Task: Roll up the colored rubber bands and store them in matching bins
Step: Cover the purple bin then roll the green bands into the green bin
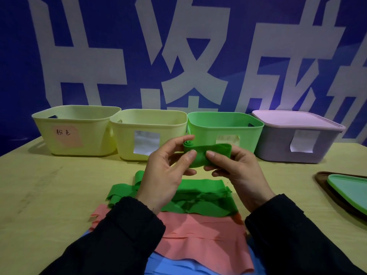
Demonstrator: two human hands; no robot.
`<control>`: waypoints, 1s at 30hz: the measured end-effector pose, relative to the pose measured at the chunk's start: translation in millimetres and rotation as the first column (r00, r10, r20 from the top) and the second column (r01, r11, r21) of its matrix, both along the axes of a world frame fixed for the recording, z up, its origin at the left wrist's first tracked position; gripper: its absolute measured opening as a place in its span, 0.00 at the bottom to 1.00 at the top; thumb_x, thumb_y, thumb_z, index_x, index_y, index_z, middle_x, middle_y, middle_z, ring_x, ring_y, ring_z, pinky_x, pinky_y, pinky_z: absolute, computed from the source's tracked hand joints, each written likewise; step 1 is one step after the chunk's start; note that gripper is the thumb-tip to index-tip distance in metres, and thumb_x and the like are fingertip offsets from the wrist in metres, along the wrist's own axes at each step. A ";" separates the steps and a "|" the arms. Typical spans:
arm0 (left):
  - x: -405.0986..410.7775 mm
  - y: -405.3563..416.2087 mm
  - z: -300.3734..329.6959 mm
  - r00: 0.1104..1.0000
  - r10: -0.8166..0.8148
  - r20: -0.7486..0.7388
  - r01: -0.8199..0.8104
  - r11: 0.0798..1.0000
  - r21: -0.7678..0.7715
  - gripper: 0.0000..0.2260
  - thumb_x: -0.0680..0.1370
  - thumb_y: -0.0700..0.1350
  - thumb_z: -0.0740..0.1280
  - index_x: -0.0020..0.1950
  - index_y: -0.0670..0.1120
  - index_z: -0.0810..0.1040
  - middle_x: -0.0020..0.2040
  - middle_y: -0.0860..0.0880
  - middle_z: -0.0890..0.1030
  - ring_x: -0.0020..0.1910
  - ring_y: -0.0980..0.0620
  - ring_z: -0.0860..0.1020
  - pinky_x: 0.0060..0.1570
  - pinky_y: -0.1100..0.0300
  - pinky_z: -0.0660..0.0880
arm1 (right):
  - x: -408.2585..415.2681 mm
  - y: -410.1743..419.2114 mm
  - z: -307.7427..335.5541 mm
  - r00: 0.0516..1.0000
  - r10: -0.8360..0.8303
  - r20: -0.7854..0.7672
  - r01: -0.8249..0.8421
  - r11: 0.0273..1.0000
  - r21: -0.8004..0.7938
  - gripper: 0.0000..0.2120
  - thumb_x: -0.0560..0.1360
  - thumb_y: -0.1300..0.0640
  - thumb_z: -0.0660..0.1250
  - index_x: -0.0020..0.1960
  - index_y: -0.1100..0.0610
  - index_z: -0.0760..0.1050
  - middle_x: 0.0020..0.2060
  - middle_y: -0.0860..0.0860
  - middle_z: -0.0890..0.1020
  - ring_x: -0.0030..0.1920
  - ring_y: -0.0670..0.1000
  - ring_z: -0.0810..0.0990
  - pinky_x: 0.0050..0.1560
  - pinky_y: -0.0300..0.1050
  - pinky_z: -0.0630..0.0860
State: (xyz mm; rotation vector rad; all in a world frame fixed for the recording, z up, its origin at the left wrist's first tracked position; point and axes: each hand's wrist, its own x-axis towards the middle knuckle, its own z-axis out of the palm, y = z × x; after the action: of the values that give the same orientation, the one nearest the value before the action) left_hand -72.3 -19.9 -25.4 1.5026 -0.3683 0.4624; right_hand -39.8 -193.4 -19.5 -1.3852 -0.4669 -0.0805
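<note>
With our left hand [168, 171] and right hand [236, 171] both pinching a half-rolled green band [206, 153] above the table, before the green bin [224, 124], we judge the task barely begun: green [198, 199], pink [198, 239] and blue bands [174, 268] lie unrolled.

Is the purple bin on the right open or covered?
Covered: a pale purple lid sits flat over the purple bin.
</note>
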 end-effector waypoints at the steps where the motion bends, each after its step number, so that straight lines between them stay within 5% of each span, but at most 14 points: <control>1: -0.4 -1.1 -0.3 1.000 -0.015 0.009 0.015 1.000 0.015 0.16 0.82 0.39 0.67 0.66 0.54 0.79 0.58 0.45 0.82 0.52 0.51 0.82 0.46 0.51 0.83 | 0.1 0.7 -0.8 1.000 0.006 0.017 -0.006 1.000 -0.012 0.05 0.71 0.57 0.73 0.47 0.56 0.84 0.41 0.55 0.85 0.40 0.51 0.82 0.40 0.43 0.76; 5: -2.2 -2.9 0.6 0.999 -0.020 0.032 0.019 1.000 0.019 0.10 0.81 0.38 0.66 0.59 0.50 0.79 0.55 0.43 0.81 0.50 0.48 0.83 0.45 0.56 0.81 | -0.6 3.0 -3.1 0.998 0.059 0.034 -0.058 0.998 -0.016 0.09 0.74 0.55 0.70 0.52 0.56 0.82 0.48 0.56 0.85 0.48 0.53 0.82 0.50 0.49 0.78; 18: 1.4 1.5 2.6 0.995 0.090 0.047 -0.089 0.996 -0.025 0.10 0.72 0.47 0.75 0.53 0.54 0.83 0.51 0.48 0.85 0.52 0.52 0.83 0.45 0.60 0.80 | -3.8 5.3 -1.6 0.992 0.123 -0.027 -0.121 0.990 0.072 0.07 0.73 0.56 0.70 0.50 0.54 0.83 0.53 0.60 0.85 0.51 0.57 0.84 0.51 0.53 0.83; 25: 1.1 2.8 1.4 0.986 0.150 0.075 -0.156 0.985 0.078 0.15 0.78 0.44 0.72 0.62 0.58 0.81 0.51 0.54 0.84 0.54 0.57 0.81 0.52 0.66 0.78 | -4.7 5.1 -1.6 0.993 0.114 -0.023 -0.113 0.991 0.066 0.08 0.73 0.56 0.71 0.51 0.54 0.84 0.53 0.59 0.85 0.53 0.56 0.84 0.56 0.54 0.81; 30: -0.6 -3.9 -1.5 0.991 0.065 0.121 -0.079 0.991 0.113 0.15 0.83 0.41 0.66 0.66 0.56 0.79 0.58 0.52 0.83 0.60 0.52 0.80 0.59 0.55 0.79 | -5.9 6.3 -0.1 0.998 0.058 -0.011 -0.057 0.994 0.095 0.10 0.69 0.57 0.73 0.49 0.57 0.86 0.47 0.58 0.87 0.47 0.54 0.85 0.47 0.46 0.82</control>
State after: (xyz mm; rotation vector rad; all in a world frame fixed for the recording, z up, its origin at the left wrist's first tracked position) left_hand -72.9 -23.8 -26.8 1.6109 -0.4401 0.5965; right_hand -45.7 -187.1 -19.6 -1.2779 -0.4857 -0.0456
